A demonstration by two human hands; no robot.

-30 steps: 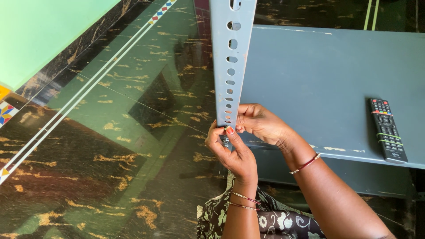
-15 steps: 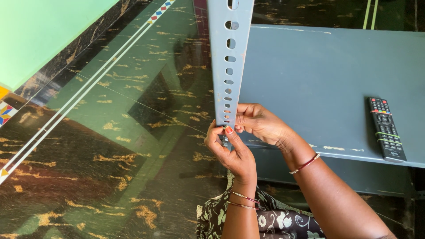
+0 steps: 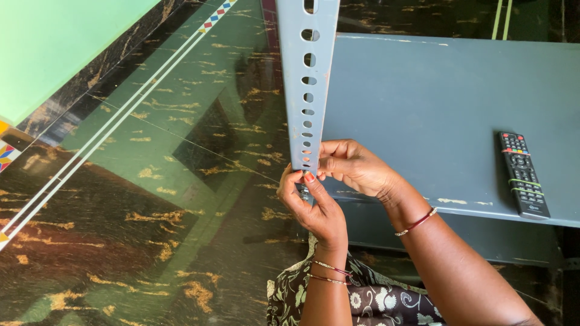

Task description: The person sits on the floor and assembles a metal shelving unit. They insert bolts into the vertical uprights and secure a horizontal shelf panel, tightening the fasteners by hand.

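Both hands (left hand (image 3: 314, 208), right hand (image 3: 353, 166)) on slotted upright (image 3: 305, 84)

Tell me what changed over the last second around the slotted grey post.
Little changed. The slotted grey post and both hands sit slightly further left and higher in view, likely the camera shifting. The left hand still pinches at the post's lower end, where a small fastener seems to sit; the right hand still grips the post beside it. The remote control stays on the grey shelf.

Bright even daylight, glossy floor (image 3: 151, 199) reflections, soft shadows, sharp focus throughout
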